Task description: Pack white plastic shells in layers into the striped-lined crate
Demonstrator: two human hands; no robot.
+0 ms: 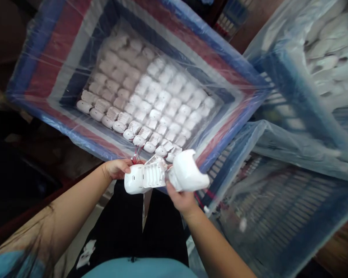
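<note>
In front of my body I hold a white plastic housing (155, 175) with a rounded end, a ribbed middle and thin red and dark wires at its upper left. My left hand (118, 168) is closed on its left end, thumb on top. My right hand (182, 197) grips the right side, where a larger curved white plastic shell (188, 171) sits against the housing; whether the two are joined I cannot tell. Just beyond lie rows of similar white plastic parts (162, 116) in a lined crate.
The crate (217, 42) has a red, white and blue striped lining under clear plastic. At the upper right stands a blue crate (295, 73) heaped with white parts. Below it, a plastic-covered blue crate (278, 204) holds items I cannot make out.
</note>
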